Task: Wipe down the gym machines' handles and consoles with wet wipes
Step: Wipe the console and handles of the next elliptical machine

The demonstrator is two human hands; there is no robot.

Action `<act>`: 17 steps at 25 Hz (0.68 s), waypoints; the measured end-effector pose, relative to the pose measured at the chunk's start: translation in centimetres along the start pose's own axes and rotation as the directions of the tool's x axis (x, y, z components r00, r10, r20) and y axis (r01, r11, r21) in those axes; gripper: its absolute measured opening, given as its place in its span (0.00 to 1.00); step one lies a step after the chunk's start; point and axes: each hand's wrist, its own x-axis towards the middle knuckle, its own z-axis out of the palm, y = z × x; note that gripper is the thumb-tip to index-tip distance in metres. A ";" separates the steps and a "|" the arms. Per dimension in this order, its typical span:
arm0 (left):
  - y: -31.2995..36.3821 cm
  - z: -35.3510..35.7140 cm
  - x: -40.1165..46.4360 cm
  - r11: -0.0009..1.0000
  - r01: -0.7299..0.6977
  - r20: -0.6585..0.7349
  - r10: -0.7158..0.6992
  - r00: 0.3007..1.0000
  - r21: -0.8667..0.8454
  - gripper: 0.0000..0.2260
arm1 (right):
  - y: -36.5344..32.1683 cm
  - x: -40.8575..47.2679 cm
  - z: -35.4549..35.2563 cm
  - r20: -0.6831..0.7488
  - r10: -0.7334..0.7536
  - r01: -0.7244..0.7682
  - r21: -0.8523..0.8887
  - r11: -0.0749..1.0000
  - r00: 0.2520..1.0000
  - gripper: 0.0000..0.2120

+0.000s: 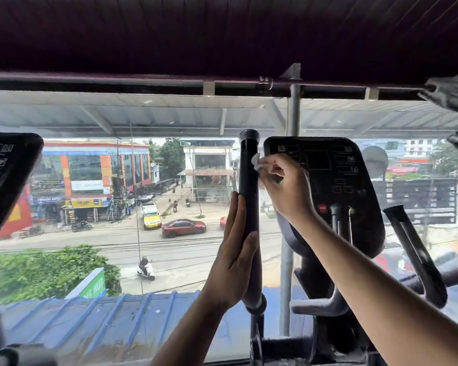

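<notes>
Pinching a crumpled white wipe [255, 161], her right hand [286, 186] rubbed the smooth black handle [247, 180]; left hand [234, 249] lay flat, seemingly steadying it beside the console [328, 186].

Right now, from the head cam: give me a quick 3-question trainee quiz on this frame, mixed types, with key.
1. True or false: the left hand lies with straight fingers against the upright black handle.
2. Multiple choice: where is the white wipe?
A. Draped over the console
B. Pinched in the right hand against the handle's upper part
C. Lying on the window ledge
3. Fill in: the right hand is seen in front of the machine's dark ____.

Key: 1 true; 2 B; 3 console.
</notes>
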 end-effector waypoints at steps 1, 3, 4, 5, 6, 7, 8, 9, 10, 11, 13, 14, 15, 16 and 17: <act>0.1 0.0 -0.1 1.000 0.001 -0.007 -0.001 1.000 0.001 0.28 | -0.2 1.6 0.3 -0.007 0.043 -0.042 0.021 0.999 0.999 0.05; 0.1 0.0 -0.1 1.000 0.004 -0.021 -0.003 1.000 0.011 0.28 | -0.5 3.9 0.6 -0.010 0.035 -0.035 0.008 0.999 0.999 0.07; 0.0 -0.1 -0.1 1.000 0.006 -0.026 -0.005 1.000 0.017 0.28 | -0.8 4.1 0.5 0.011 -0.006 0.006 -0.024 1.000 1.000 0.07; -0.1 -0.1 -0.1 1.000 0.010 -0.029 -0.009 1.000 0.020 0.27 | -1.1 3.6 0.4 0.048 -0.057 0.059 -0.041 0.997 0.997 0.07; -0.1 0.0 -0.2 1.000 0.014 -0.032 -0.013 0.999 0.020 0.27 | -1.5 2.5 0.0 0.098 -0.104 0.109 -0.048 0.993 0.990 0.07; 0.0 0.1 -0.2 1.000 0.012 -0.038 -0.011 0.999 0.016 0.27 | -1.8 1.0 -0.4 0.149 -0.138 0.146 -0.047 0.988 0.979 0.06; 0.1 0.2 -0.3 1.000 0.009 -0.045 -0.009 0.999 0.007 0.27 | -2.1 -0.5 -1.0 0.197 -0.166 0.177 -0.038 0.984 0.966 0.07; 0.1 0.3 -0.4 1.000 0.010 -0.049 -0.010 0.999 -0.002 0.27 | -2.4 -1.7 -1.8 0.241 -0.191 0.201 -0.018 0.979 0.952 0.07; 0.2 0.3 -0.5 1.000 0.010 -0.054 -0.010 0.998 -0.005 0.27 | -2.6 -2.2 -2.5 0.288 -0.213 0.221 0.005 0.975 0.933 0.08; 0.2 0.3 -0.5 1.000 0.007 -0.058 -0.007 0.998 0.000 0.27 | -2.6 -1.7 -3.2 0.334 -0.224 0.233 0.015 0.972 0.915 0.09; -0.1 0.2 -0.7 1.000 0.006 -0.067 -0.005 0.998 0.027 0.27 | -2.5 1.3 -3.8 0.353 -0.230 0.265 -0.052 0.963 0.907 0.08; -0.1 0.2 -0.9 0.999 0.012 -0.071 -0.009 0.997 0.043 0.27 | -2.2 3.4 -3.7 0.325 -0.235 0.285 -0.113 0.952 0.916 0.08; -0.1 0.3 -1.1 0.998 0.019 -0.079 -0.015 0.997 0.058 0.26 | -2.0 5.5 -3.3 0.309 -0.234 0.295 -0.168 0.941 0.922 0.08; 0.1 0.4 -1.3 0.997 0.022 -0.088 -0.016 0.996 0.070 0.26 | -2.0 7.2 -2.8 0.328 -0.223 0.299 -0.203 0.932 0.918 0.08; 0.1 0.5 -1.5 0.997 0.020 -0.098 -0.012 0.995 0.080 0.26 | -2.1 8.3 -2.2 0.378 -0.203 0.300 -0.219 0.929 0.904 0.08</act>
